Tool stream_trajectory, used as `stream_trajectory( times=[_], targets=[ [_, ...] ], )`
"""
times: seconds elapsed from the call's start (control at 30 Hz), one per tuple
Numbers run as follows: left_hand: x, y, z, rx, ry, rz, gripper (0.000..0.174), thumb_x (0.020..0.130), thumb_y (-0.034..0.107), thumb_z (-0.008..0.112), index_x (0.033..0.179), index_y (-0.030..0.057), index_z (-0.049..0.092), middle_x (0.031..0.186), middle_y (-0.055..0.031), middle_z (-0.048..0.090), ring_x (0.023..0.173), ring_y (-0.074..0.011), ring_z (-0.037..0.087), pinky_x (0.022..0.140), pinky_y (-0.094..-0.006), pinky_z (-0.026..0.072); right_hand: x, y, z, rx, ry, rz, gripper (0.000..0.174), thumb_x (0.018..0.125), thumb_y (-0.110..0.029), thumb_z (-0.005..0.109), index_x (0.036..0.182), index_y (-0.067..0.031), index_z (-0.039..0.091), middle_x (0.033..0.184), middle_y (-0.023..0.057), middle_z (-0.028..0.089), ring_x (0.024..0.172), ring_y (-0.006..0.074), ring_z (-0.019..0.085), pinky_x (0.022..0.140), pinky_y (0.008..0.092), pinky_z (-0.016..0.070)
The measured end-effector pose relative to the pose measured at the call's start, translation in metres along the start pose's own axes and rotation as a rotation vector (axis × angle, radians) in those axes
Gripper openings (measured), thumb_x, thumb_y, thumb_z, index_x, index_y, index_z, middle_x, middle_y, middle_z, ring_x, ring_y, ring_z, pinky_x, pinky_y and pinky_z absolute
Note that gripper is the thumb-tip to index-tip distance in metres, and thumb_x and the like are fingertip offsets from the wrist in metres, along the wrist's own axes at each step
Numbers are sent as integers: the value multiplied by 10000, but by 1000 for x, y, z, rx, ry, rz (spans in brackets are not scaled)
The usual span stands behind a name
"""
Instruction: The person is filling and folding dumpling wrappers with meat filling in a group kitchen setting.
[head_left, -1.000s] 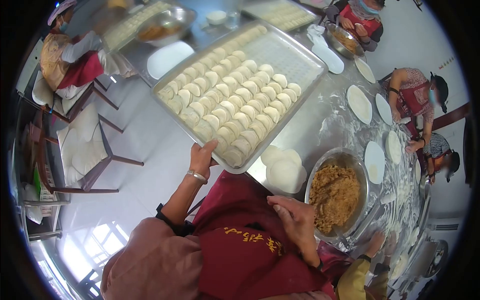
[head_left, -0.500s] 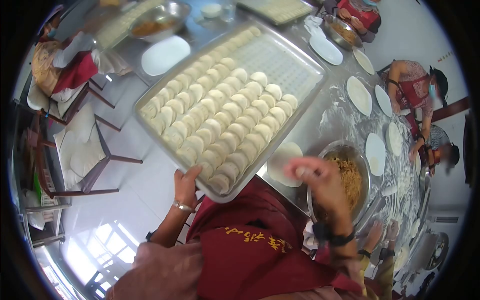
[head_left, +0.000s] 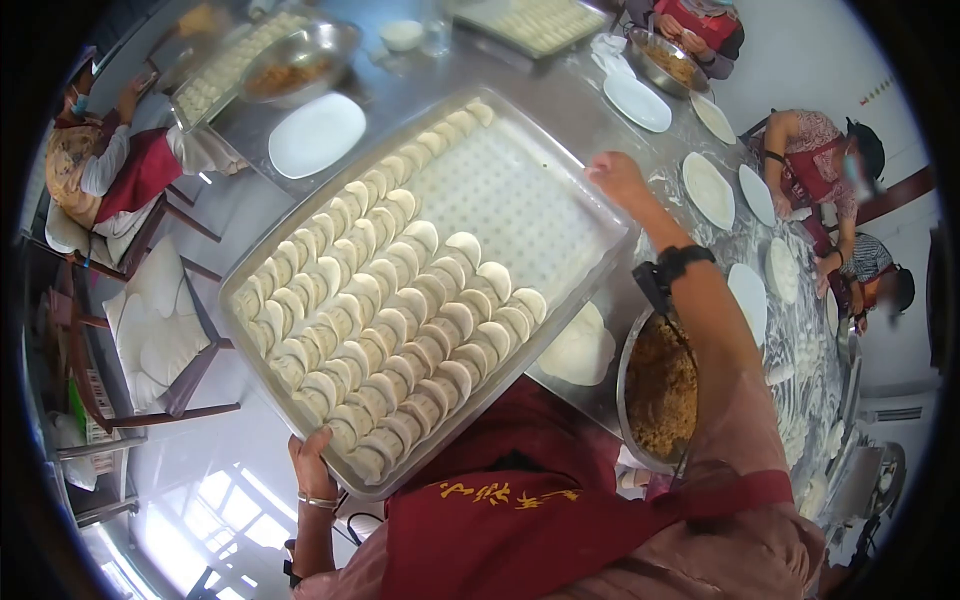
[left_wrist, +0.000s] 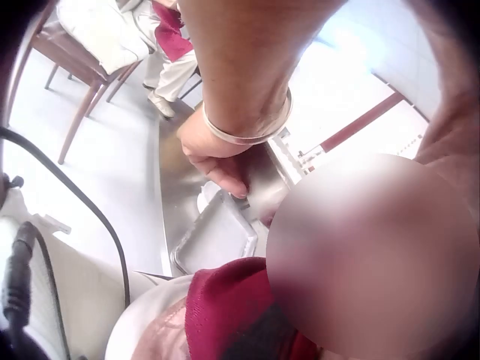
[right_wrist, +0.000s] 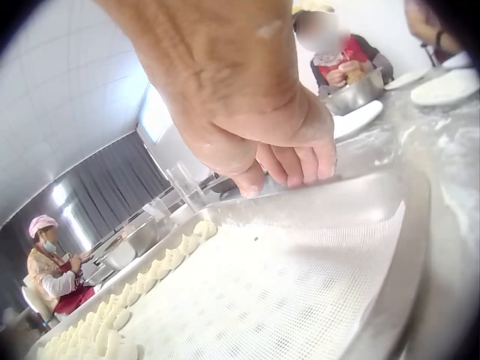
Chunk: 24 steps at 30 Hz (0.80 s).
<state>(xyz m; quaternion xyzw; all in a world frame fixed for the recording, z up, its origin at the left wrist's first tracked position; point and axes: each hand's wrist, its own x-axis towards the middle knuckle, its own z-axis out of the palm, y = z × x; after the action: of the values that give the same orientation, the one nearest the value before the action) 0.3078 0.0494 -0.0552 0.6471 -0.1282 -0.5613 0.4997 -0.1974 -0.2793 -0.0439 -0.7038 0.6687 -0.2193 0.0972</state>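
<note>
A large metal tray (head_left: 520, 205) with a perforated white liner tilts in front of my body. Rows of crescent dumplings (head_left: 390, 310) fill its near and left portion. My left hand (head_left: 310, 460) grips the near left corner, thumb over the rim; the left wrist view shows that hand (left_wrist: 214, 161) from behind, below a silver bracelet. At the opposite corner is my right hand (head_left: 618, 178), arm stretched across the tray's right side. In the right wrist view its loosely bent fingers (right_wrist: 304, 161) hang right at the far rim, thumb apart from them.
A bowl of brown filling (head_left: 655, 400) and a stack of round wrappers (head_left: 577, 350) lie right of the tray. White plates (head_left: 316, 135) and several floured boards (head_left: 708, 190) are on the metal table. A chair (head_left: 160, 330) stands at left. Several people work around the table.
The tray has come nearer and lower left with my left hand on it. My right hand has swung from beside the filling bowl forward to the tray's far right corner.
</note>
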Motion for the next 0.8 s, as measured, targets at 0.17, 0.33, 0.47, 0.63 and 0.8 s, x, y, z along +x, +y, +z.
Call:
stream_trajectory(
  times=[0.17,0.33,0.47,0.63,0.8],
  targets=[
    [1,-6,-5,-193,-110,-35,552,782,28,579,1315,-70,474,1164,-180,611,1002,-316,652,868,-426,556,19,7,27,-21,-125,139,325,768,-242,697,955,23,696,946,225,690,902,377,663,817,419,521],
    [-6,-10,-1,-298,-181,68,574,753,-7,590,1315,-54,486,1188,-152,609,1054,-316,633,920,-437,538,24,27,39,6,-146,236,363,719,-205,747,987,34,691,998,230,691,954,367,666,839,396,524],
    [-6,2,-11,-275,-166,126,543,756,-7,591,1289,-62,501,1130,-162,627,978,-299,654,870,-434,555,16,34,30,229,-57,238,401,697,-179,762,1006,58,669,967,210,695,947,345,674,831,402,523],
    [-5,38,-22,-127,-80,223,519,749,36,617,1247,-68,520,1055,-148,635,900,-259,656,813,-382,552,-2,19,-35,457,-218,326,285,704,-51,731,960,41,644,880,125,670,781,212,647,685,343,504],
    [38,93,-71,108,-180,340,526,750,98,643,1235,-70,532,1036,-139,644,894,-219,643,812,-327,530,-66,-6,-126,853,-540,418,416,770,-79,707,1152,45,602,1065,136,668,953,223,672,827,343,539]
  ],
)
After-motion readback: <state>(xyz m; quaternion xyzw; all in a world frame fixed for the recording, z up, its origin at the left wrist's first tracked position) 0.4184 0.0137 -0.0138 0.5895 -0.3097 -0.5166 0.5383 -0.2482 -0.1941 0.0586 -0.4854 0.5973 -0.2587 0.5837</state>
